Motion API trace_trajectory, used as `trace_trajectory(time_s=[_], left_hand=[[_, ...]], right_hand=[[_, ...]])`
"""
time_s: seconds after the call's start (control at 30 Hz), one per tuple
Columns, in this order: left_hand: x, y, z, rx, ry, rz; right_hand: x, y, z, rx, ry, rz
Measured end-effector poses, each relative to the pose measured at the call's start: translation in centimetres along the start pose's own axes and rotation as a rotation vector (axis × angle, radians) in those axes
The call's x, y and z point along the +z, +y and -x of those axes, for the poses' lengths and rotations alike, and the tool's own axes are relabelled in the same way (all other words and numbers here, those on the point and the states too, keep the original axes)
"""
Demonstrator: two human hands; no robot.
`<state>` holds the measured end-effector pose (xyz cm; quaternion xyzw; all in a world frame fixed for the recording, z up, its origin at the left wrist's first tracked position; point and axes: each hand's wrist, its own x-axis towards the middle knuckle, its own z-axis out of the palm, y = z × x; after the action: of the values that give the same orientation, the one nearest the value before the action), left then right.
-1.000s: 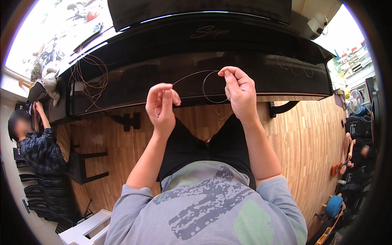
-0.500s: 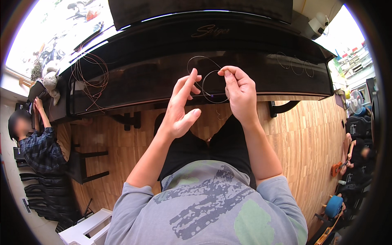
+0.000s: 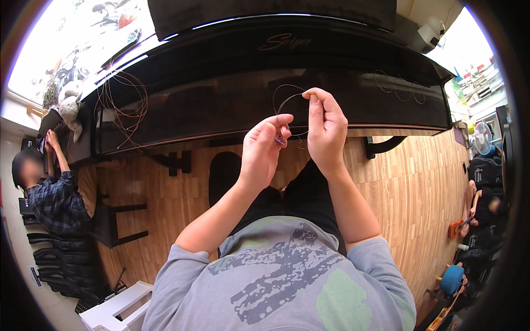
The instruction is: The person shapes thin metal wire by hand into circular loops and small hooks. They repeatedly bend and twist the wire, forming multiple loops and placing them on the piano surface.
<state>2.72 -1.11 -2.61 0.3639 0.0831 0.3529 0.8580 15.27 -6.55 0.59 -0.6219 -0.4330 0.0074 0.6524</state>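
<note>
A thin coiled instrument string [image 3: 283, 103] in dull metal loops between my two hands, in front of the black piano. My right hand [image 3: 327, 129] is closed, pinching the upper part of the loop between thumb and fingertips. On the other side of the loop, my left hand [image 3: 264, 149] is closed with thumb and fingers on the string, and a small purple end [image 3: 280, 140] shows by its fingers. The fingers hide part of the coil.
The black piano [image 3: 221, 105] spans the front. Loose coppery strings [image 3: 122, 107] lie on its left part, and thin silvery coils [image 3: 400, 88] on its right. A person in a plaid shirt [image 3: 58, 196] sits at far left. A white frame [image 3: 118, 309] stands lower left.
My left hand has moved right and closed from spread fingers onto the coil. The string loop has become smaller and shifted slightly; my right hand keeps its pinch.
</note>
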Motion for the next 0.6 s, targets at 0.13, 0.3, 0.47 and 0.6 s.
trace_trajectory(time_s=[0.13,0.3,0.47,0.6], left_hand=[[0.4,0.6,-0.2,-0.072,0.09,-0.007],[0.7,0.5,-0.2,-0.015,0.114,-0.254],[2.0,1.6,0.3,0.141,0.129,-0.432],[-0.1,1.0,0.7,0.126,0.119,-0.522]], right_hand=[[0.1,-0.1,0.0,-0.02,-0.002,0.02],[0.3,0.2,-0.2,-0.063,0.018,0.019],[-0.3,0.0,-0.6,0.099,-0.002,-0.055],[-0.6,0.6,-1.2,0.198,0.015,-0.234]])
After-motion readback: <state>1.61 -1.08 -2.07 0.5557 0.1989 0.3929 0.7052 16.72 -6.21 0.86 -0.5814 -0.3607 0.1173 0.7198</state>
